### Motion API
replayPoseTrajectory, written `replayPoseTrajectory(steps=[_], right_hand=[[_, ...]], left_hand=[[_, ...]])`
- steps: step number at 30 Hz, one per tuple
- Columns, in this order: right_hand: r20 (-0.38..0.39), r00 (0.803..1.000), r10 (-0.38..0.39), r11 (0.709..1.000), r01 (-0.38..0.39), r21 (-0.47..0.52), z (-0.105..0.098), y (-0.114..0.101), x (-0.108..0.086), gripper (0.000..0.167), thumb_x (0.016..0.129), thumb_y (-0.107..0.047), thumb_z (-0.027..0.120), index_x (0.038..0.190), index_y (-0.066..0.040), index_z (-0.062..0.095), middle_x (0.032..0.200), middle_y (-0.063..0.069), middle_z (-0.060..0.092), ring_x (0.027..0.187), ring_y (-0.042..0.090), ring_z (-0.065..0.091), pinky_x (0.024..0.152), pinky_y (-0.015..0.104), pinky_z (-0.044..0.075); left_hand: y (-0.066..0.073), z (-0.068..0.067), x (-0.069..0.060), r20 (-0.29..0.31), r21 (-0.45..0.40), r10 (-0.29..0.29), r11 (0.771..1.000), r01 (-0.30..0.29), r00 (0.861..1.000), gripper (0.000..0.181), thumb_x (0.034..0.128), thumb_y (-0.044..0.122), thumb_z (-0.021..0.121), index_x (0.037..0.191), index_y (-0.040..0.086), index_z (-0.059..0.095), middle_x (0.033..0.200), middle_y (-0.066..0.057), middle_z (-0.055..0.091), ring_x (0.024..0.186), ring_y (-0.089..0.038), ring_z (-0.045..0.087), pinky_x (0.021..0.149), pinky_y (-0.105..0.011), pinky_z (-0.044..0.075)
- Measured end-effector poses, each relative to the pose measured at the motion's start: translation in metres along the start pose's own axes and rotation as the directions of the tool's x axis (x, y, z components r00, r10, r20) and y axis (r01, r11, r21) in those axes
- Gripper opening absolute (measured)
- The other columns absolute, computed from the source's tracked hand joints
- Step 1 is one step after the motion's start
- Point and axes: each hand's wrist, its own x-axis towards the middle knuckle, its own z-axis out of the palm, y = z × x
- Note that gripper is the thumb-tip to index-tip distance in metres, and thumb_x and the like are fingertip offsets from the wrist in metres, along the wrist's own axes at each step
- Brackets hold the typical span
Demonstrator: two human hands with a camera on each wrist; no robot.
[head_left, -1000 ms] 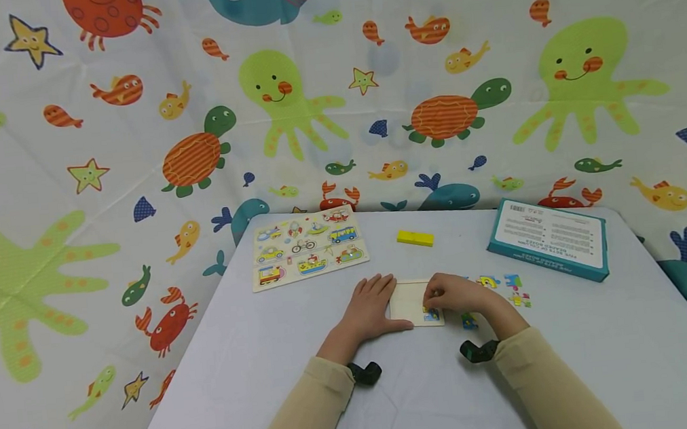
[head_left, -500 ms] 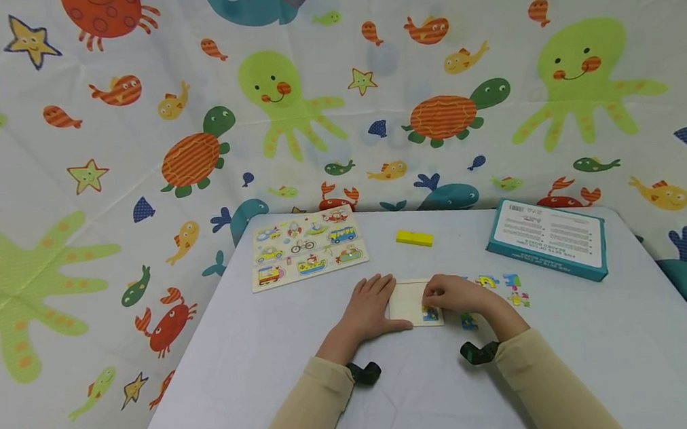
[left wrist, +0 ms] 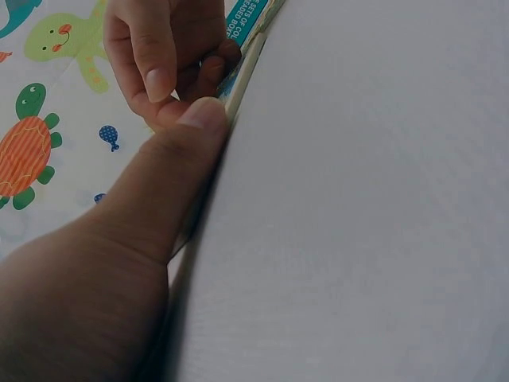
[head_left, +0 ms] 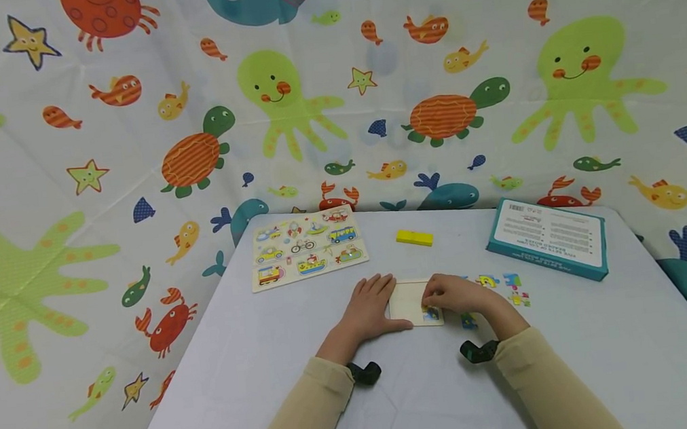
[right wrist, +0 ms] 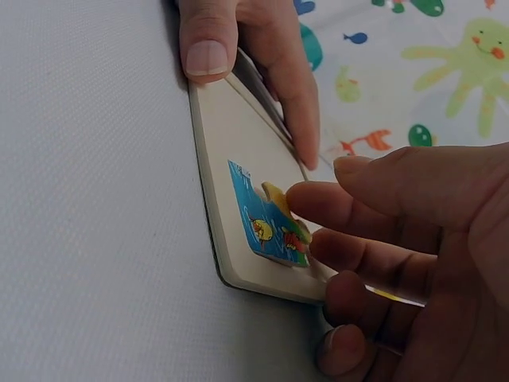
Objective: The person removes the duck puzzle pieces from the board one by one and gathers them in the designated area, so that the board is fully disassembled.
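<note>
A pale wooden puzzle board lies between both hands. My left hand rests along its left side, fingers straight, with the thumb on the near edge. On the board's right part sits a blue puzzle piece with a duck picture, and yellow and green show beside it. My right hand bends over this spot. In the right wrist view its index and middle fingertips touch the yellow and green edge, while the thumb stands apart. Whether yellow and green belong to a second piece, I cannot tell.
Several loose puzzle pieces lie right of the board, one by the right wrist. Behind are a picture board of vehicles, a yellow block and a teal box. A patterned sheet hangs beyond the white table.
</note>
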Motion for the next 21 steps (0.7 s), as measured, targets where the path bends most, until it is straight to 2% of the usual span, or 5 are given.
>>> replayPoseTrajectory(steps=[11, 17, 21], right_hand=[[-0.009, 0.999, 0.039, 0.999, -0.039, 0.021, -0.0005, -0.001, -0.0016, 0.015, 0.099, -0.032, 0.06, 0.097, -0.021, 0.07, 0.099, -0.003, 0.063, 0.092, 0.017, 0.053, 0.081, 0.034, 0.045], [0.005, 1.0, 0.02, 0.999, -0.02, 0.033, 0.0015, -0.0006, -0.0023, 0.008, 0.098, -0.022, 0.061, 0.094, -0.02, 0.068, 0.091, -0.004, 0.064, 0.088, 0.016, 0.054, 0.079, 0.033, 0.045], [0.003, 1.0, 0.021, 0.999, -0.021, 0.044, 0.0022, 0.0005, -0.002, 0.01, 0.097, -0.016, 0.061, 0.092, -0.021, 0.068, 0.09, -0.004, 0.064, 0.088, 0.017, 0.055, 0.079, 0.033, 0.045]], left_hand=[[-0.0002, -0.0003, 0.001, 0.004, -0.001, -0.001, 1.0, 0.001, 1.0, 0.109, 0.0757, 0.087, 0.05, 0.157, 0.017, 0.029, 0.162, 0.001, 0.03, 0.151, -0.024, 0.024, 0.123, -0.049, 0.019], [-0.001, 0.0009, 0.0008, 0.004, -0.01, -0.002, 1.0, 0.002, 1.0, 0.109, 0.0755, 0.087, 0.05, 0.157, 0.017, 0.029, 0.162, 0.001, 0.03, 0.151, -0.024, 0.024, 0.123, -0.049, 0.019], [-0.0007, 0.0009, 0.0006, 0.005, -0.012, -0.004, 1.0, 0.004, 1.0, 0.109, 0.0756, 0.087, 0.051, 0.157, 0.017, 0.029, 0.162, 0.001, 0.03, 0.151, -0.024, 0.024, 0.123, -0.049, 0.019]])
